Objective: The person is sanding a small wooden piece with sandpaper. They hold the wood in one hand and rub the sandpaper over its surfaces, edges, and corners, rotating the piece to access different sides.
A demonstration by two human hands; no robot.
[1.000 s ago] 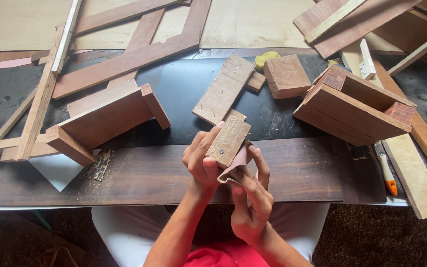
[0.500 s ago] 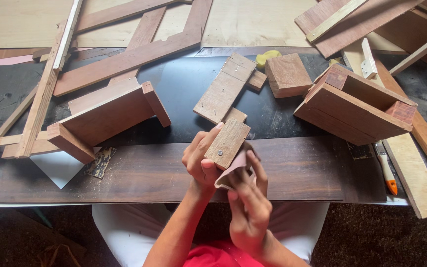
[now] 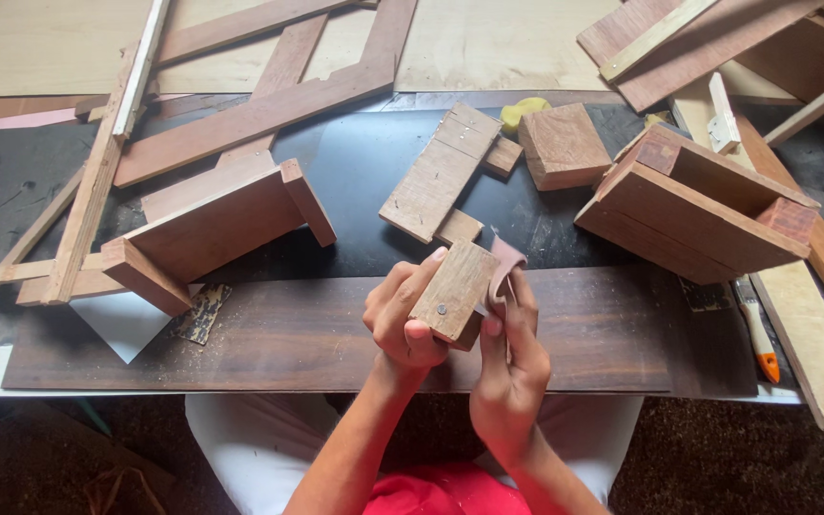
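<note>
My left hand (image 3: 401, 319) grips a small rectangular wooden block (image 3: 452, 289) with a nail head in its face, held over the dark plank at the table's front edge. My right hand (image 3: 512, 358) pinches a folded piece of brownish sandpaper (image 3: 505, 261) against the block's right side. Both hands are close together, just above the plank.
A dark wooden plank (image 3: 269, 329) spans the front of the table. An open wooden box (image 3: 703, 205) lies at right, an L-shaped wooden piece (image 3: 207, 229) at left, a pale board (image 3: 442, 170) and a block (image 3: 562, 145) behind. A brush (image 3: 758, 334) lies at right.
My right hand has slid the sandpaper up along the block's right side, from below the block to its upper right edge. The left hand keeps its hold on the block.
</note>
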